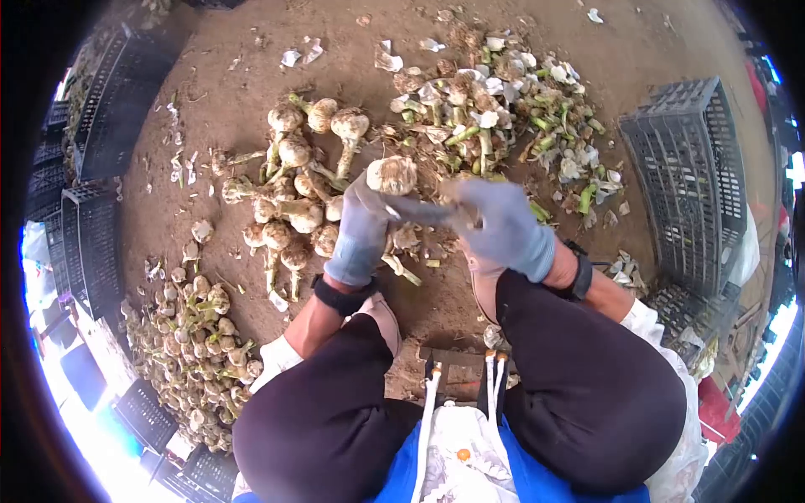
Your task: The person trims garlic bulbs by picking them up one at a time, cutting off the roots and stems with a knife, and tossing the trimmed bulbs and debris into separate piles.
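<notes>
My left hand (360,230), in a grey-blue glove, is closed on a garlic bulb (392,175) with soil-stained roots facing up. My right hand (505,228), gloved alike, has its fingers wrapped round a grey bladed tool (419,210). That tool reaches left to just below the bulb; motion smears it, and I cannot tell whether it is a knife or shears. Just beyond my left hand lies a heap of garlic bulbs (295,152) with their stalks on. Past my right hand spreads a pile of cut stalks and papery skins (503,109).
A larger garlic heap (197,352) covers the ground at lower left. Black plastic crates stand at the left (94,239) and right (689,172). Loose skins (302,54) dot the dirt floor (226,63). My shoes (387,323) and bent knees frame the near side.
</notes>
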`<action>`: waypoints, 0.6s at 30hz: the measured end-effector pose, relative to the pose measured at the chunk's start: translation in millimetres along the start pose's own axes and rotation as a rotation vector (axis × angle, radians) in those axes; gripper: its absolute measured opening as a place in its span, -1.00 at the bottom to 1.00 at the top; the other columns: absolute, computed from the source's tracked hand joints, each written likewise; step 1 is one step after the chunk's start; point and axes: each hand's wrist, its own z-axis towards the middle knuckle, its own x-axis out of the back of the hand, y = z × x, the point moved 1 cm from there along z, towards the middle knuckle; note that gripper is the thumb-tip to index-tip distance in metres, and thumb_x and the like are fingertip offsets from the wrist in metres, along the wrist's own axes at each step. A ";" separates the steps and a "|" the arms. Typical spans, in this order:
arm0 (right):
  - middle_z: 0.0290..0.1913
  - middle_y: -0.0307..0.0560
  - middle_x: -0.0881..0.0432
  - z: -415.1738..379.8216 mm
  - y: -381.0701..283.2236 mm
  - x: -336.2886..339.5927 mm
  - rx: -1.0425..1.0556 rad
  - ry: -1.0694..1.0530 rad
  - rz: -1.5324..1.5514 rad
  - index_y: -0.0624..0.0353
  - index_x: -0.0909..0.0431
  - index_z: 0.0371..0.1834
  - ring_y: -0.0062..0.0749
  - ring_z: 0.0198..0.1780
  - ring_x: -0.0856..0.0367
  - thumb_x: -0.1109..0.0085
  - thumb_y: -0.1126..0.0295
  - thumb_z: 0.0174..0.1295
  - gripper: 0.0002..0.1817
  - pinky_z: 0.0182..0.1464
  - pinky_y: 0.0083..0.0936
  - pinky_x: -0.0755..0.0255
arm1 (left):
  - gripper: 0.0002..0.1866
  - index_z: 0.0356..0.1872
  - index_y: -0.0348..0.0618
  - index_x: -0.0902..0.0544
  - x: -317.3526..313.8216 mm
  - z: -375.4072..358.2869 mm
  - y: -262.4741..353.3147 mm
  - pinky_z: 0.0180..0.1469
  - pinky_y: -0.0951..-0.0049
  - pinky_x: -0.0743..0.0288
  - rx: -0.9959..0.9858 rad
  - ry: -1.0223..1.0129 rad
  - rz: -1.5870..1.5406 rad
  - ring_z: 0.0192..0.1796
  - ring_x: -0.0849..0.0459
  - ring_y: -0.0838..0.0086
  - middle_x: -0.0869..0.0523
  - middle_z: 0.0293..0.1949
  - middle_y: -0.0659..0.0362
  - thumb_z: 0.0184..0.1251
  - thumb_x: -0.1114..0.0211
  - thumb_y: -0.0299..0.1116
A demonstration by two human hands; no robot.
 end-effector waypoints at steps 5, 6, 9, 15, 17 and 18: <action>-0.52 -0.08 -0.53 4.2 6.1 11.9 -0.067 0.024 -0.499 0.13 -0.45 -0.40 -0.18 -0.50 -0.59 -0.19 0.37 -0.10 -0.81 -0.49 -0.30 -0.43 | -0.75 -0.06 -0.37 -0.42 -20.9 0.3 -15.1 -0.24 0.46 -0.60 0.259 0.155 -0.244 -0.28 -0.69 0.44 -0.68 -0.31 0.10 0.23 0.01 -0.60; -0.50 -0.10 -0.54 4.8 3.3 13.7 -0.044 -0.019 -0.557 0.14 -0.45 -0.40 -0.18 -0.49 -0.59 -0.18 0.40 -0.11 -0.81 -0.49 -0.31 -0.44 | -0.77 -0.10 -0.35 -0.45 -23.5 3.0 -12.2 -0.27 0.49 -0.59 0.258 0.131 -0.161 -0.31 -0.68 0.47 -0.67 -0.35 0.14 0.21 -0.02 -0.61; -0.48 -0.12 -0.54 3.0 -1.0 13.3 -0.035 -0.085 -0.632 0.17 -0.44 -0.39 -0.21 -0.48 -0.59 -0.11 0.43 -0.08 -0.84 -0.49 -0.34 -0.45 | -0.81 -0.16 -0.33 -0.49 -27.9 5.0 -2.1 -0.36 0.53 -0.56 0.287 0.063 -0.135 -0.39 -0.65 0.55 -0.66 -0.41 0.20 0.19 -0.08 -0.60; -0.53 -0.10 -0.51 -8.1 25.7 6.1 0.058 -0.002 -0.583 0.18 -0.42 -0.45 -0.23 -0.54 -0.58 -0.06 0.43 -0.05 -0.90 -0.53 -0.36 -0.44 | -0.85 -0.26 -0.31 -0.52 -30.2 0.2 -14.4 -0.56 0.61 -0.42 0.306 -0.067 -0.330 -0.48 -0.58 0.63 -0.64 -0.43 0.19 0.13 -0.18 -0.54; -0.56 -0.06 -0.50 -16.5 42.9 7.7 0.005 0.052 -0.470 0.13 -0.48 -0.36 -0.16 -0.53 -0.55 -0.11 0.37 -0.03 -0.85 -0.50 -0.29 -0.42 | -0.81 -0.24 -0.32 -0.54 -35.1 -2.0 -19.0 -0.51 0.61 -0.44 0.452 0.004 -0.511 -0.45 -0.59 0.61 -0.65 -0.41 0.19 0.09 -0.22 -0.55; -0.56 -0.05 -0.52 -21.9 61.9 13.5 -0.116 0.014 -0.561 0.12 -0.49 -0.39 -0.15 -0.54 -0.56 -0.11 0.37 -0.01 -0.87 -0.51 -0.28 -0.42 | -0.78 -0.22 -0.32 -0.55 -37.3 -3.4 -20.8 -0.46 0.62 -0.45 0.583 0.079 -0.687 -0.43 -0.59 0.58 -0.66 -0.39 0.19 0.05 -0.25 -0.56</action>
